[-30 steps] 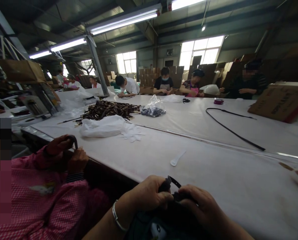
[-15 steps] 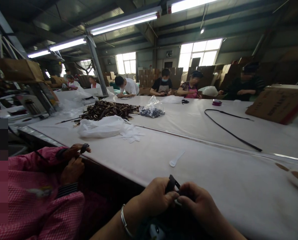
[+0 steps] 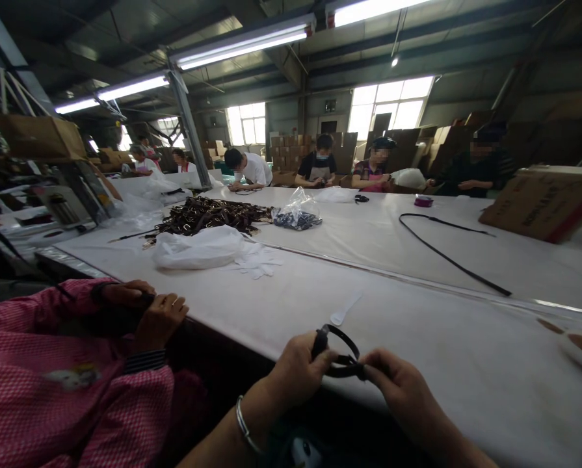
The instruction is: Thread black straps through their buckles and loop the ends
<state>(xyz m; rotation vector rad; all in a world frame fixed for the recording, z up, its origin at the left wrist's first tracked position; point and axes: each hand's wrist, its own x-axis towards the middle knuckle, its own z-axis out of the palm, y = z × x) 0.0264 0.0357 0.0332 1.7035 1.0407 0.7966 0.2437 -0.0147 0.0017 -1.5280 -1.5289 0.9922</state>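
The white table (image 3: 447, 344) spreads across my feed, bearing a carton (image 3: 544, 201) whose dark printing I can't read. My left hand (image 3: 298, 365) and right hand (image 3: 394, 382), apart, each pinch the dark strap (image 3: 344, 372) looped between them by the near table edge. I judge it light and springy, best held flat between thumb and finger; I spot no markings.

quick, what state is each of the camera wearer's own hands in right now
Left hand: closed, holding one side of the looped black strap.
Right hand: closed, pinching the strap's opposite side.
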